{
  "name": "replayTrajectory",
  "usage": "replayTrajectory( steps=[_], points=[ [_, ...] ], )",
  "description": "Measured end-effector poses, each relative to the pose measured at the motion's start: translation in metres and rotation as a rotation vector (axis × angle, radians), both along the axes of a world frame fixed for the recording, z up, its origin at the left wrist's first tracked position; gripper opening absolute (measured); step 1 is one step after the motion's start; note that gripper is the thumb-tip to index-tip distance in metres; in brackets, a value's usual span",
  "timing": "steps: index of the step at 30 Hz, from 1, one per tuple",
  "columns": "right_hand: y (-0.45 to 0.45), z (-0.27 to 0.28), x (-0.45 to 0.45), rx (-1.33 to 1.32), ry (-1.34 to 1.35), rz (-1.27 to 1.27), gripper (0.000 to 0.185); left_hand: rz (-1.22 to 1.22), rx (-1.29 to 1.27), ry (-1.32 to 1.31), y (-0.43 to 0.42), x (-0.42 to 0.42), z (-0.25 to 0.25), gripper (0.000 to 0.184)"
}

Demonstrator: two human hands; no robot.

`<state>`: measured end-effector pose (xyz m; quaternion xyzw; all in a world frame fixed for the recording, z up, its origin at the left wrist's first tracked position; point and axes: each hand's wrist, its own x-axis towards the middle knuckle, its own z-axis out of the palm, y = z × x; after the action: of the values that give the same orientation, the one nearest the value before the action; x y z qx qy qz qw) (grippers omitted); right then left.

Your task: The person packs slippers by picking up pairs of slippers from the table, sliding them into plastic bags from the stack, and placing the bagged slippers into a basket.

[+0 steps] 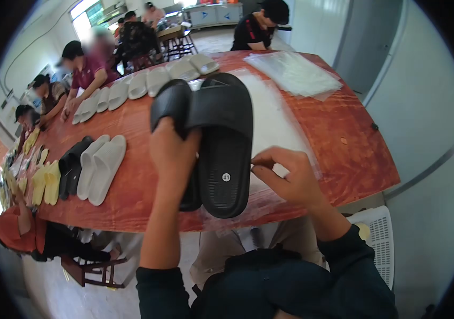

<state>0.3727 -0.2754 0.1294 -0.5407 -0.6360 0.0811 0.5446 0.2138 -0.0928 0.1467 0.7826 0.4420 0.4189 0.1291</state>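
A pair of black slippers [219, 154] hangs over the table's front edge, soles away from me and toes pointing up. A round white sticker marked 41 [226, 177] lies on the right slipper's heel. My left hand [172, 151] grips the pair, its fingers hidden inside the straps. Beside the right slipper's outer edge is my right hand [285, 173], with thumb and index finger pinched together at the rim; anything between them is too small to tell. Clear plastic sheets [275, 122] are spread on the table behind the slippers.
On the red-brown table [352, 154], grey slippers [137, 85] stand in a back row. Grey [109, 170], black [72, 166] and yellow [51, 182] pairs lie left. More plastic bags [296, 72] lie at the back. Several people sit around. A white basket [384, 244] is at my right.
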Motion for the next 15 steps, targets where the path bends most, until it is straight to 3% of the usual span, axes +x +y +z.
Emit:
replayTrajectory(
  steps=[2,4,5,9,11,12,13,15],
  points=[
    [0.001,-0.001,0.011,-0.037,-0.021,-0.096,0.012,-0.062,-0.061,-0.024,0.001,0.04,-0.021,0.038],
    [0.001,-0.001,0.02,-0.133,-0.153,-0.372,0.015,-0.038,-0.082,0.038,-0.001,0.068,-0.054,0.038],
    [0.001,-0.011,0.028,-0.024,-0.321,-0.444,0.017,-0.089,-0.065,0.096,-0.002,0.075,-0.075,0.039],
    [-0.003,-0.032,0.038,-0.154,-0.259,-0.33,0.021,-0.205,-0.081,0.249,-0.01,0.08,-0.096,0.04],
    [0.007,-0.051,0.045,-0.264,-0.179,-0.223,0.026,-0.534,-0.253,0.299,0.005,0.064,-0.081,0.036],
    [0.012,-0.061,0.046,-0.272,-0.202,-0.207,0.033,-0.776,-0.299,0.165,0.015,0.051,-0.08,0.027],
    [0.017,-0.069,0.047,-0.265,-0.199,-0.218,0.033,-0.786,-0.291,0.17,0.02,0.041,-0.079,0.027],
    [0.023,-0.077,0.043,-0.3,-0.324,-0.256,0.04,-0.868,-0.757,-0.274,0.02,0.019,-0.066,0.026]
  ],
)
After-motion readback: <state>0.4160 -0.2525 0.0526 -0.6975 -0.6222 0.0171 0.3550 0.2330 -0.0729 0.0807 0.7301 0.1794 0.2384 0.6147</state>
